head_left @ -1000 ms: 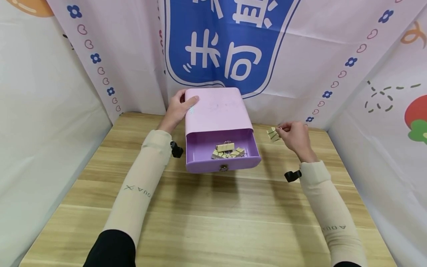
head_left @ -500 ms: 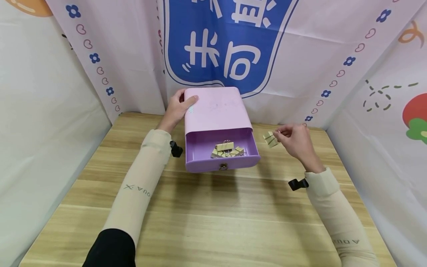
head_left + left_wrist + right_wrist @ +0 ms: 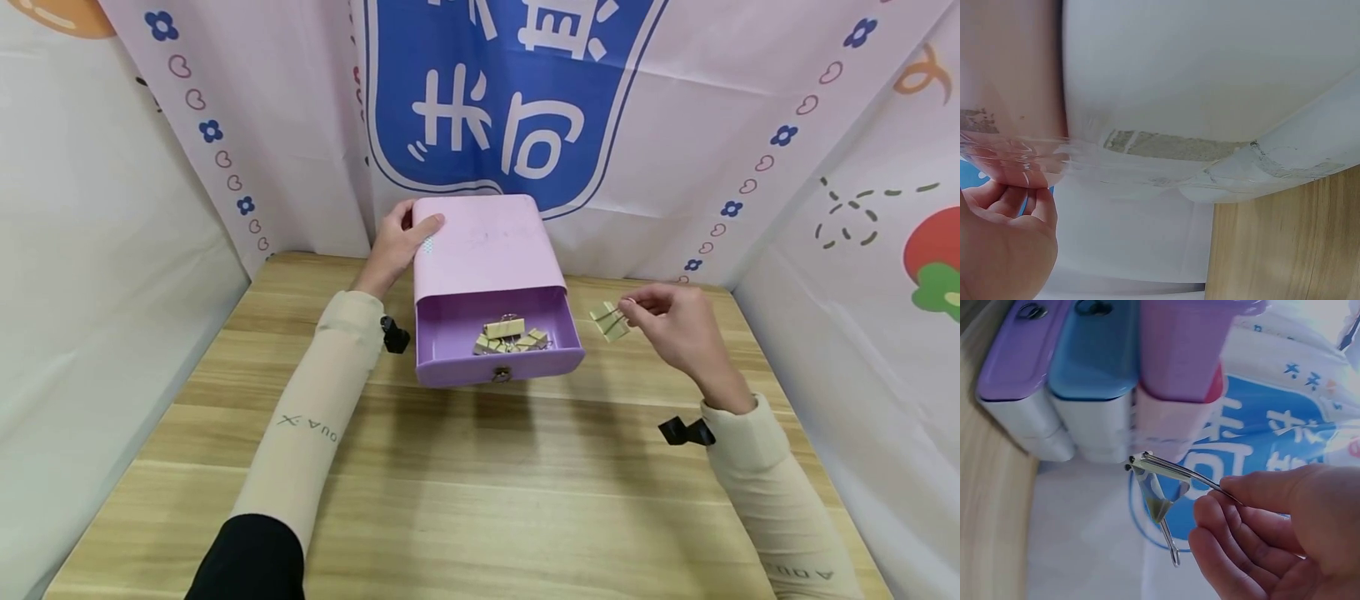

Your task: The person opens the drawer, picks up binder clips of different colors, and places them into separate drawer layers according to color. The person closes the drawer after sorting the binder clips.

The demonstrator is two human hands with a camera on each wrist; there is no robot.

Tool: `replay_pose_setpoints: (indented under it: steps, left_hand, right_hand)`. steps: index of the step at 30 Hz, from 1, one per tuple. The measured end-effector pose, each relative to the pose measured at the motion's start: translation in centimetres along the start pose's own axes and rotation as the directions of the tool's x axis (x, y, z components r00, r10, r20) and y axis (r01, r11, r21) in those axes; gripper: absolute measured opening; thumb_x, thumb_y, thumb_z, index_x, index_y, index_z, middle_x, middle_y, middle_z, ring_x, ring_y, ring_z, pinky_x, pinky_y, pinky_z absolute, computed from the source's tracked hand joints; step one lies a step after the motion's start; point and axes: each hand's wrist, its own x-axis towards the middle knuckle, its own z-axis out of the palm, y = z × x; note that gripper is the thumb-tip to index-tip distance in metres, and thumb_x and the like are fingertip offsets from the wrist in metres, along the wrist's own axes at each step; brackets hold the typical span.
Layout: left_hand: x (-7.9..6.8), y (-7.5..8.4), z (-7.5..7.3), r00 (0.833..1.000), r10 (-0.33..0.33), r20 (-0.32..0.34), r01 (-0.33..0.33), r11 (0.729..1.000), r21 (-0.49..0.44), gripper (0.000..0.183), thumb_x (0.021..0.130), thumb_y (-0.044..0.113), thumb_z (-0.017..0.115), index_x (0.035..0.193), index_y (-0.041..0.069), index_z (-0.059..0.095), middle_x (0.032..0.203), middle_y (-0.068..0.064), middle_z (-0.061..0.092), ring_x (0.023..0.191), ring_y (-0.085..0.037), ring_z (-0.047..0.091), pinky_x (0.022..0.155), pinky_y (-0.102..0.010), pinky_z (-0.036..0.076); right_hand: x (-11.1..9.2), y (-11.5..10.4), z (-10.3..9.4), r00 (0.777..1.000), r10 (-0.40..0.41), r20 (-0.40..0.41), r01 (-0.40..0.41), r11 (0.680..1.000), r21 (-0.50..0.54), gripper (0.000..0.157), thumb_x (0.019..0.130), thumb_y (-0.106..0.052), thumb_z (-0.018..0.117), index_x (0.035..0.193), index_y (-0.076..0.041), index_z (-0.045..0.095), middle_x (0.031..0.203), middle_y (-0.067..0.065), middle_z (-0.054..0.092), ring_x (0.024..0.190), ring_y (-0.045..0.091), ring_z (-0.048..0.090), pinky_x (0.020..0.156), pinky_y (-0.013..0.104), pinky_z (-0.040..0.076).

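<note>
A stacked drawer box with a pink top [image 3: 483, 246] stands at the back of the table, its purple top drawer [image 3: 442, 329] pulled out. Several pale yellow binder clips [image 3: 505, 328] lie in that drawer. My left hand [image 3: 395, 246] grips the box's rear left edge, thumb on the top; in the left wrist view its curled fingers [image 3: 1013, 203] are at the edge. To the right of the drawer, my right hand [image 3: 675, 325] pinches another yellow binder clip [image 3: 611, 322] by one wire handle. The right wrist view shows this clip [image 3: 1161, 487] hanging, its second handle pointing down.
Below the open drawer, the right wrist view shows a blue drawer front [image 3: 1094, 356] and a purple one [image 3: 1019, 356], both pushed in. The wooden table [image 3: 480, 500] extends toward me. A printed cloth [image 3: 315, 125] hangs right behind the box.
My right hand has shifted right and toward me, and the pinched binder clip has moved slightly toward me, its tilt altered. My left hand keeps its hold on the drawer box.
</note>
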Motion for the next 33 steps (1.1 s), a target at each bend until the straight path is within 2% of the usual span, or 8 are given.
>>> replay_pose_setpoints:
  steps: [7,16,21,25,31,33]
  left_hand:
    - [0.1,-0.2,0.0,1.0,-0.002,0.002,0.002,1.0,0.006,0.075,0.099,0.046,0.07,0.158,0.009,0.042,0.145,-0.014,0.053,0.121,-0.021,0.053,0.106,-0.034,0.048]
    - [0.1,0.0,0.0,1.0,0.0,-0.004,0.0,1.0,0.004,0.074,0.099,0.046,0.071,0.157,0.009,0.043,0.143,-0.013,0.055,0.119,-0.02,0.054,0.103,-0.032,0.049]
    - [-0.1,0.3,0.0,1.0,-0.003,0.004,0.003,1.0,0.012,0.075,0.099,0.045,0.07,0.158,0.008,0.041,0.146,-0.015,0.053,0.121,-0.02,0.053,0.105,-0.033,0.048]
    - [-0.1,0.3,0.0,1.0,-0.011,0.005,0.011,1.0,0.007,0.075,0.099,0.046,0.07,0.158,0.01,0.042,0.146,-0.014,0.053,0.121,-0.021,0.053,0.105,-0.033,0.048]
    - [0.0,0.2,-0.1,1.0,-0.005,0.0,0.005,1.0,0.009,0.074,0.099,0.047,0.07,0.157,0.01,0.043,0.143,-0.013,0.054,0.118,-0.02,0.054,0.102,-0.033,0.049]
    - [0.0,0.1,-0.1,1.0,-0.002,-0.002,0.002,1.0,0.009,0.074,0.098,0.046,0.071,0.157,0.009,0.043,0.143,-0.014,0.055,0.119,-0.02,0.054,0.103,-0.033,0.049]
  right_hand:
    - [-0.3,-2.0,-1.3,0.998,-0.044,-0.048,0.045,0.999,0.014,0.013,0.098,-0.017,0.076,0.099,-0.005,0.082,0.086,0.011,0.08,0.069,-0.006,0.063,0.057,0.016,0.048]
    - [-0.4,-4.9,-1.9,0.998,-0.046,-0.052,0.051,0.994,0.101,0.013,0.098,-0.023,0.078,0.099,-0.011,0.083,0.089,0.008,0.081,0.072,0.001,0.071,0.056,0.017,0.048]
    - [-0.1,-6.4,-1.5,0.998,-0.046,-0.042,0.052,0.986,0.156,0.012,0.097,-0.02,0.078,0.1,-0.009,0.083,0.09,0.01,0.081,0.071,0.0,0.07,0.057,0.018,0.05]
    - [0.3,-7.4,-0.7,0.998,-0.066,-0.021,0.069,0.979,0.19,0.011,0.096,-0.018,0.079,0.1,-0.008,0.083,0.09,0.01,0.081,0.072,0.008,0.073,0.058,0.019,0.052]
    - [0.9,-9.2,0.6,0.994,-0.102,0.035,0.092,0.972,0.214,0.012,0.097,-0.018,0.078,0.103,-0.008,0.082,0.092,0.008,0.081,0.074,0.011,0.074,0.06,0.021,0.053]
    - [1.0,-9.8,1.1,0.993,-0.111,0.049,0.097,0.97,0.223,0.013,0.098,-0.018,0.078,0.104,-0.008,0.082,0.091,0.007,0.081,0.075,0.017,0.075,0.061,0.021,0.054]
